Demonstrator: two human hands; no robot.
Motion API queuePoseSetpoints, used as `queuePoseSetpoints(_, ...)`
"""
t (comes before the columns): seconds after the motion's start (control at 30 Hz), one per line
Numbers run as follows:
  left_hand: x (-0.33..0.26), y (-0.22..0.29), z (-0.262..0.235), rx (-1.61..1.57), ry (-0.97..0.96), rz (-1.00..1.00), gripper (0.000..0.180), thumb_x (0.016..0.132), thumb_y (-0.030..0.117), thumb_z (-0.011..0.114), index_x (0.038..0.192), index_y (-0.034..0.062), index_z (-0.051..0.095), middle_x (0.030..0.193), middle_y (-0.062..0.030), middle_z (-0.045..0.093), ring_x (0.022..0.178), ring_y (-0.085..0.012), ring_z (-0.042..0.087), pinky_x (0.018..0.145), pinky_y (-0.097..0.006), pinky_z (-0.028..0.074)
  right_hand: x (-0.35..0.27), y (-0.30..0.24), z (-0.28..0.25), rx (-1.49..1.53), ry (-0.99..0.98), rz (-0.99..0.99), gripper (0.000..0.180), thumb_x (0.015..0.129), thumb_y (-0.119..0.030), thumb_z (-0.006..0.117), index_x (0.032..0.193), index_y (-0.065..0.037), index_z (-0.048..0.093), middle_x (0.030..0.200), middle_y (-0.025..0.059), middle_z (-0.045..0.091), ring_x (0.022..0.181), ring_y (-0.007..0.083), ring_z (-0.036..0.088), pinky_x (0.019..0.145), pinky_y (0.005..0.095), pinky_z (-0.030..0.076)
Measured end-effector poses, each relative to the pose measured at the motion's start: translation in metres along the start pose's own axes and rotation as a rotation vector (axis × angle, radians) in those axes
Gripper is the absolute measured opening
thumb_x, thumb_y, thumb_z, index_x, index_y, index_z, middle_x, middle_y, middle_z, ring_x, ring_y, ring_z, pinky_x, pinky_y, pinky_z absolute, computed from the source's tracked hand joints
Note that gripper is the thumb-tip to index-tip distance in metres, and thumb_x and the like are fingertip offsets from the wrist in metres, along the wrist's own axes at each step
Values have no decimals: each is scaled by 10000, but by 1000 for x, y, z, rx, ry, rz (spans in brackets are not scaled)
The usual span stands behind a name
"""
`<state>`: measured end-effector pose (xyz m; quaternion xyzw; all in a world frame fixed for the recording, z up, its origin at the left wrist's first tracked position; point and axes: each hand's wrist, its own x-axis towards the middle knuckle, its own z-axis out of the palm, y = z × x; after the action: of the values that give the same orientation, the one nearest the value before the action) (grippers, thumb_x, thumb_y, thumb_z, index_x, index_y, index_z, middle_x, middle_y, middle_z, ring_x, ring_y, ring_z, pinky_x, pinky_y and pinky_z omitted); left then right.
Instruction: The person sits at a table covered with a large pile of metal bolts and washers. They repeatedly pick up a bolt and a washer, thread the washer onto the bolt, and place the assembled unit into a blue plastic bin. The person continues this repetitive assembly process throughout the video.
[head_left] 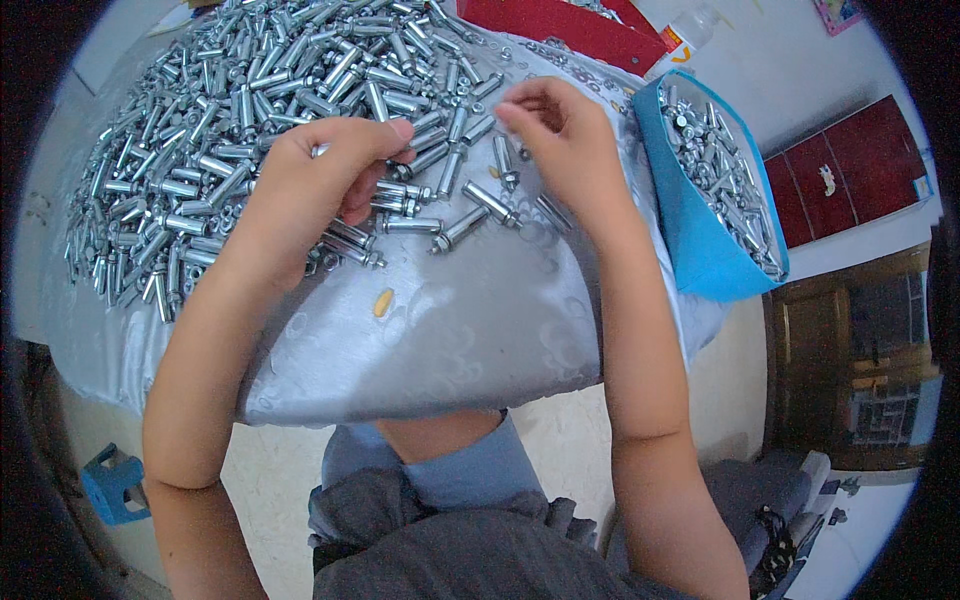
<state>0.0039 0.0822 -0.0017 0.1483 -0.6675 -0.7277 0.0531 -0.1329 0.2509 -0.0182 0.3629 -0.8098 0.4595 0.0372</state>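
A large heap of silver expansion bolts (290, 75) with sleeves and nuts spreads over the left and far part of the table. Over the heap's near right side is my left hand (325, 175), its fingers curled in and the thumb pointing right. A bit of shiny metal shows at its knuckles, but what lies inside the fingers is hidden. My right hand (565, 130) hovers at the heap's right edge, thumb and fingers drawn together; I cannot make out anything between them. Below and between the hands lie several loose bolts (462, 228).
A blue fabric bin (700, 235) filled with bolts stands at the table's right edge. Behind are a red box (560, 30) and a bottle (690, 30). A small yellow piece (383, 302) lies on the shiny grey tablecloth (450, 350). A blue stool (115, 485) stands on the floor at left.
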Motion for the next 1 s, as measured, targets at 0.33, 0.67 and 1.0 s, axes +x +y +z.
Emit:
queuePoseSetpoints(0.33, 1, -5, 1, -122, -116, -52, 246, 769, 259, 586, 711, 21, 590, 532, 41, 420, 447, -44, 361, 423, -185, 301, -16, -37, 19, 787, -348, -22, 163, 764, -60, 615, 898, 1, 545, 832, 36, 580, 783, 85, 551, 705, 204, 447)
queuePoseSetpoints(0.67, -1, -5, 3, -207, -179, -60, 207, 781, 253, 558, 683, 71, 552, 519, 25, 432, 443, -61, 385, 429, -207, 317, -18, -38, 16, 837, -441, 50, 174, 746, -79, 645, 870, 0, 552, 814, 25, 574, 765, 77, 541, 702, 205, 447)
queuePoseSetpoints(1.0, -7, -3, 4, -159, -252, -81, 310, 769, 303, 591, 644, 19, 589, 488, -11, 478, 411, -69, 429, 400, -193, 328, -21, -45, 10, 861, -496, 71, 163, 739, -33, 634, 873, 9, 552, 806, 31, 576, 779, 89, 552, 707, 215, 457)
